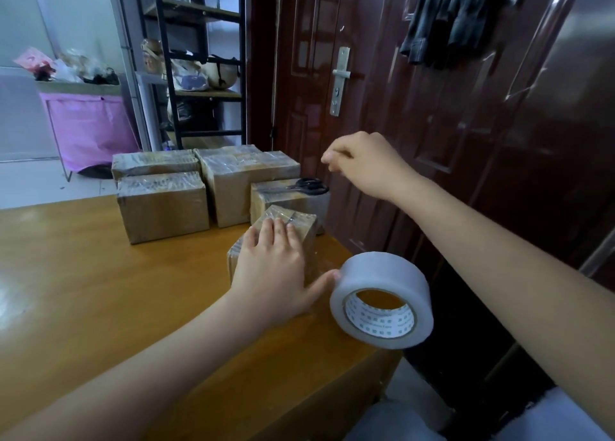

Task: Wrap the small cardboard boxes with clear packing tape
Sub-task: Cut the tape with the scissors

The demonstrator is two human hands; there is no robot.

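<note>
A small cardboard box [299, 222] wrapped in shiny clear tape stands on the wooden table [83, 274]. My left hand [271, 267] lies flat on it with straight fingers, its thumb touching the roll of clear packing tape [382, 299], which stands on its edge at the table's right side. A strip of tape seems to run from the roll to the box. My right hand [362, 162] hovers above and right of the black scissors [307, 186], fingers loosely curled and holding nothing.
Several taped cardboard boxes [163, 204] sit at the table's far edge; the scissors lie on one of them. A dark red door [432, 91] stands close on the right. A black shelf rack [199, 58] and a pink bin [86, 127] are behind.
</note>
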